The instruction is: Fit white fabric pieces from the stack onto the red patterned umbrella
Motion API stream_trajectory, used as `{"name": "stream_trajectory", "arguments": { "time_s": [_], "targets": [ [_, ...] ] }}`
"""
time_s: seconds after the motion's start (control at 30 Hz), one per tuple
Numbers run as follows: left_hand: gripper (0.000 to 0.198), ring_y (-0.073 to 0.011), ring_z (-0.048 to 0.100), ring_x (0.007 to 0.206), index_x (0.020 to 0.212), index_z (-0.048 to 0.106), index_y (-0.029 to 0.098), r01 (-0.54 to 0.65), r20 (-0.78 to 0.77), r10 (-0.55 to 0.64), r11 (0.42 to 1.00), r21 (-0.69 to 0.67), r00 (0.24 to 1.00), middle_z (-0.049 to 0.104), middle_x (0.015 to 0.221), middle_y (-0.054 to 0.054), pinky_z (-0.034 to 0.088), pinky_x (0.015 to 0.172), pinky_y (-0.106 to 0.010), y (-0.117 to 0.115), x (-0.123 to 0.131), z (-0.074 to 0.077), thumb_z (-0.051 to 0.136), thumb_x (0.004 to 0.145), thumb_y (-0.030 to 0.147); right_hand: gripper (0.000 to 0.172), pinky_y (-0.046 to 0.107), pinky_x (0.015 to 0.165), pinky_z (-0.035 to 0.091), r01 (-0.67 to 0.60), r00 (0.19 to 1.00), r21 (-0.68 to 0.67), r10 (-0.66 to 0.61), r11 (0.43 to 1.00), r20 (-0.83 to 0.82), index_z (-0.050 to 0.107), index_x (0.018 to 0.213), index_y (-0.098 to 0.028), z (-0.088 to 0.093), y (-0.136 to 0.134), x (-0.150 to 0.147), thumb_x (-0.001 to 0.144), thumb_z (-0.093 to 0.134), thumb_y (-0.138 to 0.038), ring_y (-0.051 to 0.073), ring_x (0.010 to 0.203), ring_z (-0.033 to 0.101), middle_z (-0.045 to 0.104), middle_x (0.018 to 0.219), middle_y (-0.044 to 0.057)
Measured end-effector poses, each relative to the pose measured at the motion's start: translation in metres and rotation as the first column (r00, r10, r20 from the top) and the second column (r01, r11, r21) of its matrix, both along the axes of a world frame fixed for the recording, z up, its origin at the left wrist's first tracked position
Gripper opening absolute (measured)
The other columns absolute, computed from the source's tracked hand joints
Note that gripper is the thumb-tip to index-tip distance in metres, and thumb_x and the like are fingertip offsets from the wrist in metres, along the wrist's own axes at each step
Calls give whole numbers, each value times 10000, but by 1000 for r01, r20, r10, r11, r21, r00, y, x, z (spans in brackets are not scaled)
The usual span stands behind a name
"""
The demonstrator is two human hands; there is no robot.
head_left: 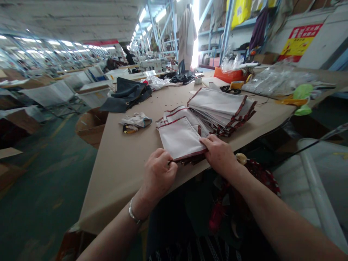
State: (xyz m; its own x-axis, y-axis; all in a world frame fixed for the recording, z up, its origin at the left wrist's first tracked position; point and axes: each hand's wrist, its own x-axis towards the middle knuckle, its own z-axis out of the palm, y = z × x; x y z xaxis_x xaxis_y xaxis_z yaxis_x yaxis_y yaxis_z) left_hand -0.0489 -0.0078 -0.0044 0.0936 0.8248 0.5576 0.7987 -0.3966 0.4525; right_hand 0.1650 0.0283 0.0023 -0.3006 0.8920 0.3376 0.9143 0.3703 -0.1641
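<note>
Bracelet: one, silver-coloured, slim band, around left wrist. Left hand, just beyond bracelet: bare. Left forearm, behind bracelet: bare. Right hand and right forearm, rightward of bracelet: both bare. Clothing, below and rightward of bracelet: dark, pale slanting streaks; detail dim.

I watch through one camera worn on the head, facing forward and down: left hand and right hand close, just below the frame's middle, the table stretching beyond, the ceiling far off at upper left.
</note>
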Motion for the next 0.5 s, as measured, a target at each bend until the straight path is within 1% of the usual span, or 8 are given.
{"name": "stream_trajectory", "arguments": {
  "time_s": [0.1, 0.17, 0.2, 0.27, 0.33, 0.37, 0.43, 0.5],
  "targets": [
    [100, -101, 464, 565, 646, 537, 193, -27, 163, 49, 991, -130, 985, 488, 637, 27, 391, 536, -224, -6, 4, -15, 529, 707, 115, 440, 318, 771, 491, 10, 992, 37, -5, 999, -126, 567, 1241, -162, -6, -33, 13, 823, 444, -99, 228, 892, 646, 660, 1099, 108],
    [50, -89, 449, 504, 701, 553, 198, 41, 455, 91, 961, -273, 886, 479, 580, 47, 364, 464, -197, -14, 15, -24, 541, 724, 155, 447, 328, 806, 498, -63, 987, 53, 70, 997, -142, 577, 1234, -135, -21, -61, 20, 814, 435, -78, 230, 904, 652, 682, 1070, 118],
    [16, -90, 465, 493, 744, 555, 202, 108, 617, 130, 936, -335, 776, 498, 578, 51, 364, 434, -185, -20, 23, -28, 557, 734, 189, 432, 330, 804, 502, -97, 986, 33, 101, 995, -132, 596, 1208, -124, -33, -75, 23, 813, 430, -69, 230, 887, 657, 695, 1029, 121],
    [124, -100, 527, 512, 810, 540, 206, 268, 838, 237, 875, -404, 491, 560, 628, 47, 404, 407, -177, -32, 43, -35, 618, 731, 262, 408, 323, 737, 512, -111, 989, -100, 99, 989, -114, 636, 1148, -128, -62, -101, 28, 816, 411, -52, 224, 799, 668, 710, 911, 111],
    [238, -113, 577, 553, 819, 525, 202, 412, 895, 363, 797, -442, 258, 601, 671, 37, 473, 433, -196, -44, 64, -42, 697, 684, 297, 375, 309, 675, 510, -86, 984, -304, 32, 949, -177, 673, 1055, -153, -93, -121, 35, 823, 393, -59, 218, 731, 675, 713, 830, 91],
    [269, -115, 589, 566, 804, 523, 198, 472, 886, 427, 752, -460, 182, 610, 672, 36, 506, 465, -212, -50, 73, -47, 727, 658, 296, 342, 309, 659, 509, -85, 967, -399, -20, 913, -252, 689, 986, -168, -107, -129, 39, 833, 393, -89, 220, 716, 678, 714, 806, 83],
    [263, -110, 585, 559, 770, 536, 192, 549, 845, 520, 672, -497, 128, 611, 639, 38, 523, 495, -223, -57, 88, -60, 741, 637, 288, 281, 320, 639, 512, -111, 858, -535, -191, 838, -477, 699, 853, -190, -130, -139, 47, 860, 419, -215, 233, 702, 680, 715, 760, 71],
    [197, -95, 542, 502, 714, 577, 180, 578, 828, 508, 611, -541, 238, 591, 572, 38, 480, 461, -197, -63, 99, -74, 732, 634, 271, 285, 332, 599, 519, -173, 550, -599, -427, 782, -717, 692, 791, -206, -141, -142, 54, 852, 459, -356, 242, 666, 672, 705, 712, 61]
  ]
}}
